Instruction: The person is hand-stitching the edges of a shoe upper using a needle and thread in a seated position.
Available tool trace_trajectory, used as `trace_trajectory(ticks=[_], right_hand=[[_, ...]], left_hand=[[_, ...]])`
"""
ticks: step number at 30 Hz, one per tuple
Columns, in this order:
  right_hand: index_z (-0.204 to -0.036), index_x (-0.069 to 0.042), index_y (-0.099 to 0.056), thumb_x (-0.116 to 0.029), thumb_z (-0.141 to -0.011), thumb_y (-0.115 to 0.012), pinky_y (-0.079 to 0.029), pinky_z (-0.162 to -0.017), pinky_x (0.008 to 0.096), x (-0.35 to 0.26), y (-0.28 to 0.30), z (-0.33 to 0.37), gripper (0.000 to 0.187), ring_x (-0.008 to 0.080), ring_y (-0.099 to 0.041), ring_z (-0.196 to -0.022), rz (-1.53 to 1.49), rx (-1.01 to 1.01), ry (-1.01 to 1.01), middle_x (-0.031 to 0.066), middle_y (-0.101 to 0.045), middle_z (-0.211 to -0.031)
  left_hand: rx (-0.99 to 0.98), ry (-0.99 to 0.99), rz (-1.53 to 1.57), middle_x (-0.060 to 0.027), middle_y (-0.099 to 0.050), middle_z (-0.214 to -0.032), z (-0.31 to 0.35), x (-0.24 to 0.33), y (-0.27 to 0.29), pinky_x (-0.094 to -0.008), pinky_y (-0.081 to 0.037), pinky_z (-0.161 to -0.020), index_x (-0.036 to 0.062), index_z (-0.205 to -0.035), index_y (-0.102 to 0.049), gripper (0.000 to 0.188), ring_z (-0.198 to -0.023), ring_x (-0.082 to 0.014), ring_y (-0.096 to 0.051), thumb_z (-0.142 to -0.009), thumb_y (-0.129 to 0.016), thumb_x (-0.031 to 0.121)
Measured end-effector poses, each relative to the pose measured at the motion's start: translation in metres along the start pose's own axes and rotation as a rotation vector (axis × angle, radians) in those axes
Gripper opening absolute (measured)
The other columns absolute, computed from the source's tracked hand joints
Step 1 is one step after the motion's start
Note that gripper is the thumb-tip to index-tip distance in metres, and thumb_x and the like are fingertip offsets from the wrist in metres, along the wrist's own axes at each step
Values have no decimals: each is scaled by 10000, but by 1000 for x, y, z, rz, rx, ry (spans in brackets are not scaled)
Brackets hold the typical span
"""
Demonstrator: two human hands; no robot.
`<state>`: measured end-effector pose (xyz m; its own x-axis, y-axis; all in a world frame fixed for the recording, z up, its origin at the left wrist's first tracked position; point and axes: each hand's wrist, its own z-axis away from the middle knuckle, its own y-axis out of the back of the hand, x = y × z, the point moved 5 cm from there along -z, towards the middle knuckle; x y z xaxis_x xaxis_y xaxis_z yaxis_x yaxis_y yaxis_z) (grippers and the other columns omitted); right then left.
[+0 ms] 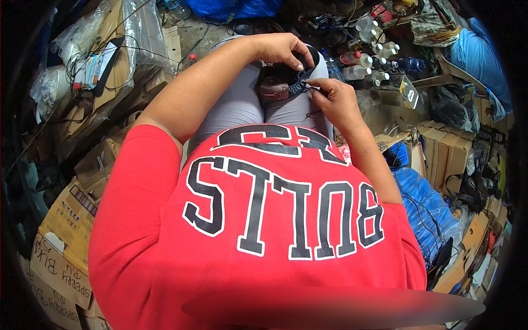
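Observation:
A brown leather shoe (pixel 270 89) with a dark blue laced part rests across my thighs, between my knees. My left hand (pixel 285 50) reaches over its far side, fingers curled round the dark upper edge. From the right, my right hand (pixel 334 100) pinches at the blue laced part, thumb and forefinger together on a thin dark lace (pixel 309 84). A loose dark strand hangs below those fingers against my grey trousers (pixel 234 107). The inside of the shoe is mostly in shadow, and my left fingertips are partly hidden.
Several clear bottles (pixel 357 72) lie to the far right. Cardboard boxes (pixel 443 148) and a blue plastic bag (pixel 421 201) crowd my right side. On the left are clear plastic sheeting (pixel 132 38) and a yellow carton (pixel 69 220). A blue tarp (pixel 234 6) lies ahead.

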<state>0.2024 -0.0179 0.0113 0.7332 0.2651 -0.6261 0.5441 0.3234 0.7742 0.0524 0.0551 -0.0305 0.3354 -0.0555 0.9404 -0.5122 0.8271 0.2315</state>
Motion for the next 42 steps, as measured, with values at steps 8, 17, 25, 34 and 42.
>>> trace_trajectory(ticks=[8, 17, 25, 34, 42], right_hand=[[-1019, -107, -688, -101, -787, -671, -485, -650, 265, 28, -20, 6, 233, 153, -626, -660, -430, -96, -226, 91, -674, -787], [-995, -104, -697, -125, -791, -676, -478, -656, 273, 3, -4, -3, 206, 152, -620, -685, -64, 2, -32, 101, -657, -789], [-1034, -113, -701, -102, -830, -649, -440, -739, 241, 44, -13, -18, 211, 106, -536, -846, -481, -256, -96, 14, -550, -889], [-1012, -74, -703, -76, -829, -651, -446, -754, 227, 51, -24, -23, 190, 98, -548, -830, -686, -297, -136, 14, -576, -909], [-892, -120, -721, -102, -722, -726, -467, -630, 288, 7, -2, -20, 171, 193, -599, -688, -130, 7, 78, 76, -609, -747]], left_hand=[[12, -2, 69, -33, -645, -1029, 1, -5, -1, -262, -422, -889, 44, -1081, -655, 300, -945, -117, -563, -784, -674, 81], [68, -25, -51, -23, -646, -957, -3, -1, 0, -272, -430, -867, 47, -1016, -652, 246, -908, -121, -565, -777, -688, 91], [6, -91, -64, -64, -593, -1074, -2, -4, 1, -304, -382, -941, 66, -1066, -625, 351, -1058, -174, -516, -727, -715, 58], [69, -73, -82, -58, -591, -1063, -1, -2, -1, -301, -409, -911, 62, -1061, -629, 402, -1026, -174, -534, -677, -737, 17], [350, -186, -380, -101, -561, -1068, 18, 11, 9, -315, -423, -891, 61, -1047, -607, 389, -1031, -210, -526, -671, -699, 26]])
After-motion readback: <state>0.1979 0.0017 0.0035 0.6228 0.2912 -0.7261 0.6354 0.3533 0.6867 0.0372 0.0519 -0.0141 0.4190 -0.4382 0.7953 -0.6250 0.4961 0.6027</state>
